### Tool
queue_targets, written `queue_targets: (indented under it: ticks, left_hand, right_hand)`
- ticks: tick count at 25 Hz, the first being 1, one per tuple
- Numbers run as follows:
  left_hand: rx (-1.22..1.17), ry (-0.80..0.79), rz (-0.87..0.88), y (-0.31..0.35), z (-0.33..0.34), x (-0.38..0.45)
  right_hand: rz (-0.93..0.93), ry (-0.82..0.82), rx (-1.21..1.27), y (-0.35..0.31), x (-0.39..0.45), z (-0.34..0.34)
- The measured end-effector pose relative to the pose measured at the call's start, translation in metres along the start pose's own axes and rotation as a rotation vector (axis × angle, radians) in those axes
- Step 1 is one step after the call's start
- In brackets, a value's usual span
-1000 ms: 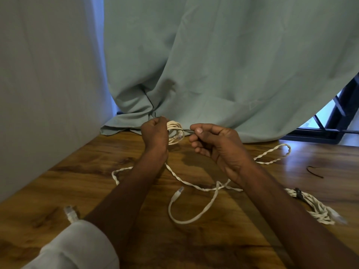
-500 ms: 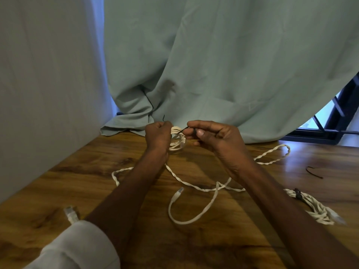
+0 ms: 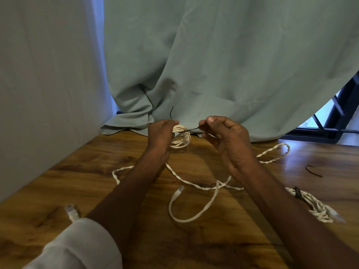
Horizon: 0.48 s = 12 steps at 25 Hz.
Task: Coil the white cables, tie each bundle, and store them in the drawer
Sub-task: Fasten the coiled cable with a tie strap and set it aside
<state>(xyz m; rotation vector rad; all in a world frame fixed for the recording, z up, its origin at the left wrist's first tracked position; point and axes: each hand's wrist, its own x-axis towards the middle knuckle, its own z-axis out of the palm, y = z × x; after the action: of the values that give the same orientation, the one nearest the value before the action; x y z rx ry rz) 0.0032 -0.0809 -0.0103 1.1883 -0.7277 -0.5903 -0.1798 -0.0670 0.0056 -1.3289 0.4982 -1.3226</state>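
We find the left hand clenched round a coiled white cable bundle, held just above the wooden table. The right hand pinches a thin black tie crossing the coil. We read no lettering anywhere. A loose twisted white cable trails across the table; a tied bundle lies at right.

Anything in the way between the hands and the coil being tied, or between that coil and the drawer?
Nothing blocks the hands: the left hand grips the white coil and the right hand pinches the black tie stretched from it. No drawer shows in this view, so that path cannot be judged.
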Motion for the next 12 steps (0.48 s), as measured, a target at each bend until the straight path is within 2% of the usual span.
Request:
queue_targets:
  ticks: [3, 12]
  left_hand:
    - [0.009, -0.008, 0.011, -0.0004, 0.0013, -0.0006]
    - [0.023, -0.036, 0.065, -0.0014, 0.0044, -0.0057]
  right_hand:
    - [-0.007, -0.016, 0.115, 0.0017, -0.0025, 0.0042]
    - [-0.079, 0.007, 0.098, -0.0035, -0.0058, 0.005]
